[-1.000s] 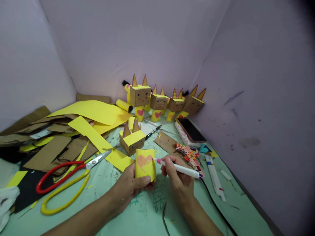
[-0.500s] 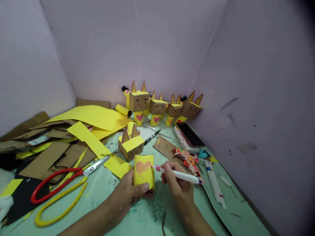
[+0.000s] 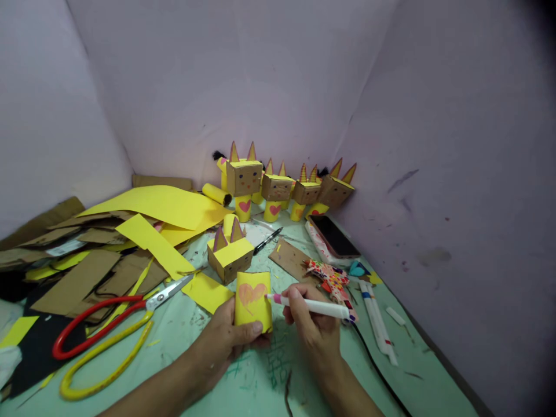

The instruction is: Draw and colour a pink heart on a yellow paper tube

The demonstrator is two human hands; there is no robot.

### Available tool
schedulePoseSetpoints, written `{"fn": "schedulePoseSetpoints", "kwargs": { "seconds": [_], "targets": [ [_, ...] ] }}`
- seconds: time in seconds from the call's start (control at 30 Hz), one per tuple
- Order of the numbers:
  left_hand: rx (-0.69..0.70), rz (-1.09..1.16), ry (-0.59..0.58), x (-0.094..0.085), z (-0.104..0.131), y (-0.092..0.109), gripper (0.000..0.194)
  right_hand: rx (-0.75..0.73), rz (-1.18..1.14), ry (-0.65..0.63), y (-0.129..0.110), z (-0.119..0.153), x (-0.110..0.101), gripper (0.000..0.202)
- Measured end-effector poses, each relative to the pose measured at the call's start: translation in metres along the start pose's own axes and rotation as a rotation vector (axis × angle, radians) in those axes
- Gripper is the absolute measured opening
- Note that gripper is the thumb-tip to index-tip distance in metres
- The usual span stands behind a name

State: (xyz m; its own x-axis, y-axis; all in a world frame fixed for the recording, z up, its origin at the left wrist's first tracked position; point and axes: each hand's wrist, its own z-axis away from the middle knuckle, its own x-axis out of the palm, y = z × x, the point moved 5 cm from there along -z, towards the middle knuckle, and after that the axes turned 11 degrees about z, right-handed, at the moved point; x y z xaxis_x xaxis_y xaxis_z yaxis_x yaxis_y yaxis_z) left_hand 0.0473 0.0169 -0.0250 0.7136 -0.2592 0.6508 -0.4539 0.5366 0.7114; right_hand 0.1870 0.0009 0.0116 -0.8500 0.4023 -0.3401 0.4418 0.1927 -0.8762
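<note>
Well, illegible green scrawl (image 3: 278,369) near yellow tube (image 3: 253,303)

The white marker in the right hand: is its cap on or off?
Off: the white marker in the right hand shows its bare, narrow tip, held at the right edge of the drawn heart.

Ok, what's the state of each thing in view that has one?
Left hand: gripping the yellow tube
Yellow tube: held upright
Heart: mostly coloured in
Right hand: gripping the white marker
White marker: uncapped, tip at the heart's edge
Scissors: lying down, blades look closed
Phone: face up, screen dark
Rightmost figure: tilted
</note>
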Motion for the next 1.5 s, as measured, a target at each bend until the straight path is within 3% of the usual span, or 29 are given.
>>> {"fn": "schedulePoseSetpoints", "kwargs": {
  "seconds": [0.37, 0.57, 1.5],
  "targets": [
    [-0.012, 0.002, 0.006, 0.0032, 0.0022, 0.0027, 0.054, -0.006, 0.01, 0.012, -0.0083, 0.0003, -0.0014, 0.033],
    [-0.006, -0.002, -0.025, 0.0027, 0.0015, 0.0013, 0.056, 0.008, 0.022, 0.079, -0.0049, 0.0015, -0.0054, 0.032],
    [-0.015, 0.016, -0.008, 0.0024, 0.0017, 0.0004, 0.059, -0.037, 0.022, 0.003, -0.0063, -0.0014, 0.0002, 0.029]
  ]
}}
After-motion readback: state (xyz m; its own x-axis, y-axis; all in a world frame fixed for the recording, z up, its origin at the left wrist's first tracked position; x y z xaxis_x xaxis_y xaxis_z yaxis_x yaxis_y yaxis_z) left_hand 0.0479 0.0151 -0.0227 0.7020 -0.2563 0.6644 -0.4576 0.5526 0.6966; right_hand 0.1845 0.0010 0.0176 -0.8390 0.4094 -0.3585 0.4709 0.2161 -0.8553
